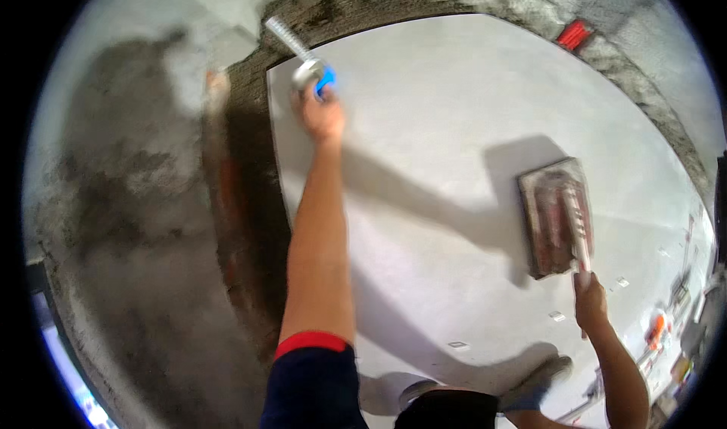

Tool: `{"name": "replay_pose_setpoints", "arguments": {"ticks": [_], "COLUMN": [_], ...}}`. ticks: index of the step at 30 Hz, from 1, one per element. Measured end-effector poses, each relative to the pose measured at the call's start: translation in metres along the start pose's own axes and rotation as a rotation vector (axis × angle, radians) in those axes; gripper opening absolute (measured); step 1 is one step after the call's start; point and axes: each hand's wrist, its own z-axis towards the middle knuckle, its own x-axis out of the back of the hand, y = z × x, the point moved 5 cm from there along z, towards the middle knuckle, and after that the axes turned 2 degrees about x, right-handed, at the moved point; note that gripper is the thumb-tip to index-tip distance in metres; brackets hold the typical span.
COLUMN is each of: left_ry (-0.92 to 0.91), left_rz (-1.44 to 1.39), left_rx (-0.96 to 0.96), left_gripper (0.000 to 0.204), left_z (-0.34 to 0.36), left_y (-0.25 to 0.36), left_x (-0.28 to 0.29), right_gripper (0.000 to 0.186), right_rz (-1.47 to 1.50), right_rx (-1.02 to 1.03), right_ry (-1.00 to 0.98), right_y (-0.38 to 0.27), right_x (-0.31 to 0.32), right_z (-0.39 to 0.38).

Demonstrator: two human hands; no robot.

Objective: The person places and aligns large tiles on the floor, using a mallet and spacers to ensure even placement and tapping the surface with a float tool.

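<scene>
My left hand point(321, 111) is stretched toward the far left corner of a large white slab point(409, 111). Its fingers are closed around a round silver and blue tool point(309, 73) with a pale ribbed strip sticking out up and left; blur hides its exact kind. My right hand point(591, 302) grips a pale handle at the right. That handle belongs to a flat tool with a rectangular, mortar-stained reddish-brown head point(547, 224). The head's shadow falls offset on the slab, so it seems raised off the surface.
Grey mortar point(326, 12) borders the slab's far edge. Rough, stained concrete point(129, 171) lies at the left, across a dark gap. A red object point(574, 34) sits beyond the far right edge. Small pale squares point(557, 316) and an orange tool point(656, 330) are at the lower right.
</scene>
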Motion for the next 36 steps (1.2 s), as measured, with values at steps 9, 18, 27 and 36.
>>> {"name": "replay_pose_setpoints", "arguments": {"ticks": [9, 18, 27, 36], "left_ry": [-0.107, -0.333, -0.487, -0.536], "left_rz": [-0.235, -0.132, 0.428, 0.390], "left_rx": [0.052, 0.417, 1.033, 1.152], "left_gripper": [0.036, 0.035, 0.036, 0.038], "left_z": [-0.146, -0.456, -0.726, -0.750], "left_y": [-0.003, 0.013, 0.054, 0.040], "left_x": [0.085, 0.363, 0.542, 0.583], "right_gripper": [0.053, 0.030, 0.054, 0.065], "right_rz": [-0.260, -0.485, 0.476, 0.644], "right_rx": [0.068, 0.456, 0.095, 0.243], "right_ry": [-0.198, -0.374, -0.553, -0.269], "right_y": [0.004, 0.017, 0.035, 0.007], "right_x": [0.028, 0.017, 0.002, 0.068], "right_z": [0.013, 0.036, 0.062, 0.015]}}
